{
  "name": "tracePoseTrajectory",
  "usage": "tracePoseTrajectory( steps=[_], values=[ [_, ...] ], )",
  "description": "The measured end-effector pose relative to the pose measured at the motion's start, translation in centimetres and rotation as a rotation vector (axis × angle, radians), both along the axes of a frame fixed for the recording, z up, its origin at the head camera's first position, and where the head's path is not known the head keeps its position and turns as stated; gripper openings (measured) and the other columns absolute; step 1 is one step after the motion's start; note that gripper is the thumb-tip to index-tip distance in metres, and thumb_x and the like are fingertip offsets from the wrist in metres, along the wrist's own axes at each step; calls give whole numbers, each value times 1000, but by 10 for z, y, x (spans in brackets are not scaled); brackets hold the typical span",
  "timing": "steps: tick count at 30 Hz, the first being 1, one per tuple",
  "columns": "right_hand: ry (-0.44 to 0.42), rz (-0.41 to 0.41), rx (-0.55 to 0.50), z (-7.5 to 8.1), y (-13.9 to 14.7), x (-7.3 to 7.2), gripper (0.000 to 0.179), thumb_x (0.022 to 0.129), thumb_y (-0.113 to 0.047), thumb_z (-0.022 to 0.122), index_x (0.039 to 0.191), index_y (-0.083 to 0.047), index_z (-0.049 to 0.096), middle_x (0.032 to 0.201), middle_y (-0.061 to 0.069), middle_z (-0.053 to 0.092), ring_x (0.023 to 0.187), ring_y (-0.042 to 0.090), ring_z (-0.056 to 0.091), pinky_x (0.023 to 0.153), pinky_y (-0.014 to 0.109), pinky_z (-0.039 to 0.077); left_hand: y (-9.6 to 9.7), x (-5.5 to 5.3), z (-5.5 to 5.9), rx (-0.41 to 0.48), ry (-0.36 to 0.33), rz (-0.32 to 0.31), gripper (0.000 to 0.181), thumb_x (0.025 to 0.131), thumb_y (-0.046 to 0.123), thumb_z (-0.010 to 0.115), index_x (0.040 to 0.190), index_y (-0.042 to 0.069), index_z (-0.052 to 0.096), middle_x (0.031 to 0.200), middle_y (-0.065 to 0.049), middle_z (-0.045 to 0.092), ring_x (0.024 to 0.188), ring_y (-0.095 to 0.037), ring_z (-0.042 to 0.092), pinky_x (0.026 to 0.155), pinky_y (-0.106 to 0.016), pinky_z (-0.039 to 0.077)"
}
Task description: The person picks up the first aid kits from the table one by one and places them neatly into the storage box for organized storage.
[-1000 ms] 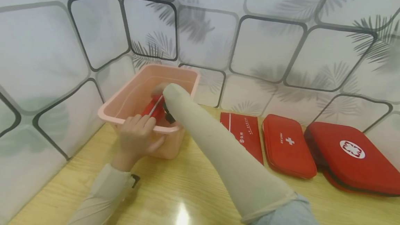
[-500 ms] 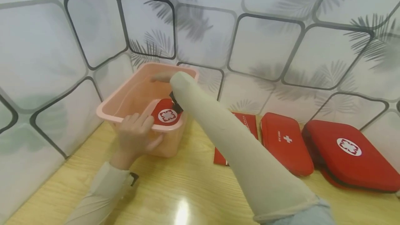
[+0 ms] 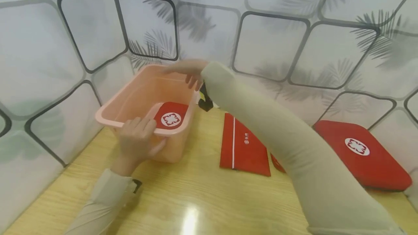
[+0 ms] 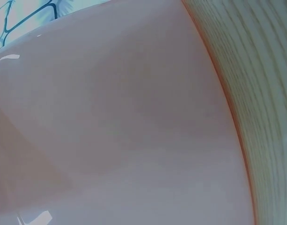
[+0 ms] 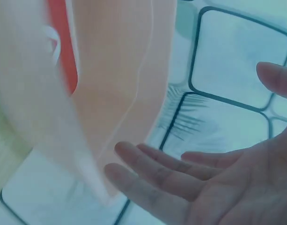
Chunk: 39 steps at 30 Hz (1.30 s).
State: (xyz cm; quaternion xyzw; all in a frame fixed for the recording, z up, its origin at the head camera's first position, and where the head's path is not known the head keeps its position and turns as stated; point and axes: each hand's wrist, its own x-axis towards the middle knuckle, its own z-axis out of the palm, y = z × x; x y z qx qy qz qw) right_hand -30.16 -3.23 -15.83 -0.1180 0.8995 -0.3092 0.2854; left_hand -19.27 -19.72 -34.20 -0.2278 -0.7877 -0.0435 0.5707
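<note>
A pink plastic bin (image 3: pixel 175 149) stands at the left of the table, and my left hand (image 3: pixel 135 142) grips its near rim, fingers over the edge and thumb outside. Its smooth wall (image 4: pixel 134 103) fills most of the left wrist view. Inside the bin lies a red first-aid case (image 3: pixel 180 110) with a white round emblem, partly hidden by the near rim. My right hand (image 3: pixel 189 69) hovers around the bin's far right corner. In the right wrist view that hand (image 5: pixel 213 183) has its fingers spread apart, holding nothing, with fingertips close to the rim.
Right of the bin a flat red pouch (image 3: pixel 240 155) lies on the wooden table (image 3: pixel 196 206). A smaller red case (image 3: pixel 277 163) is mostly covered by my right sleeve. Farther right is a large red case (image 3: pixel 375 164) with a white emblem. A patterned wall stands behind.
The red first-aid case has been lowered into the bin and let go. My right hand has risen and moved right toward the far corner. The left hand has kept its grip on the rim.
</note>
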Motion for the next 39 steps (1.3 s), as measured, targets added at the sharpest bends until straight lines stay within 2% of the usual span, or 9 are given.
tracePoseTrajectory(
  steps=[4, 7, 10, 15, 20, 25, 31, 34, 39],
  values=[
    [61, 53, 27, 0, 34, 1, 73, 89, -52, 47, 147, -17, 22, 142, 17, 42, 126, 33, 48, 101, 44, 42, -3, -2, 1, 5, 8, 3, 45, 83, 44, 42, 69, 1, 48, 66, -16, 59, 50, -30, 44, 44, -39, 32],
    [63, 26, 1, -11, 70, 3, 71, 91, -51, 46, 147, -13, 23, 141, 20, 43, 125, 36, 48, 101, 47, 41, -5, -3, 2, 7, 11, 2, 45, 83, 44, 42, 69, 2, 48, 60, -14, 54, 50, -30, 44, 44, -38, 32],
    [8, -32, -61, -29, 106, 3, 70, 93, -48, 43, 147, -9, 22, 142, 24, 40, 126, 39, 46, 103, 48, 39, -7, -2, 2, 7, 10, 2, 46, 83, 45, 42, 69, 1, 48, 69, -16, 62, 49, -30, 45, 44, -38, 32],
    [-117, -199, -208, -68, 158, -1, 78, 94, -44, 40, 147, 3, 8, 145, 31, 31, 131, 42, 39, 108, 47, 35, -9, -2, 3, 1, -5, 0, 47, 83, 45, 42, 69, 1, 49, 95, -16, 70, 52, -31, 46, 45, -38, 31],
    [-225, -350, -234, -108, 194, -7, 84, 92, -45, 40, 147, 5, 0, 150, 33, 17, 138, 44, 25, 112, 49, 28, -9, -3, 4, 1, -8, -11, 46, 84, 45, 43, 69, 1, 49, 86, -17, 69, 53, -31, 46, 46, -38, 32],
    [-320, -450, -199, -134, 208, -5, 88, 91, -44, 42, 147, 3, -6, 152, 32, 3, 139, 45, 18, 111, 48, 28, -9, -1, 2, 1, -9, -13, 47, 84, 45, 43, 69, 1, 50, 103, -15, 70, 53, -30, 47, 46, -38, 33],
    [-385, -508, -154, -149, 214, 0, 91, 91, -43, 44, 147, -2, -14, 151, 35, -3, 139, 53, 10, 109, 60, 24, -8, -1, 0, -2, -27, -21, 47, 84, 44, 43, 70, 1, 51, 115, -13, 67, 53, -30, 47, 47, -37, 34],
    [-418, -540, -155, -156, 216, 0, 90, 91, -42, 46, 148, -4, -13, 151, 35, -2, 138, 53, 11, 107, 62, 26, -7, -1, -1, -4, -24, -25, 46, 84, 44, 43, 70, 1, 50, 109, -14, 69, 51, -29, 45, 47, -37, 33],
    [-396, -565, -141, -166, 218, 3, 89, 90, -41, 48, 148, -1, -7, 150, 36, 7, 136, 54, 18, 104, 61, 31, -4, -2, -2, -4, -16, -32, 46, 84, 45, 43, 70, 1, 49, 78, -16, 66, 51, -29, 45, 48, -38, 34]
  ],
)
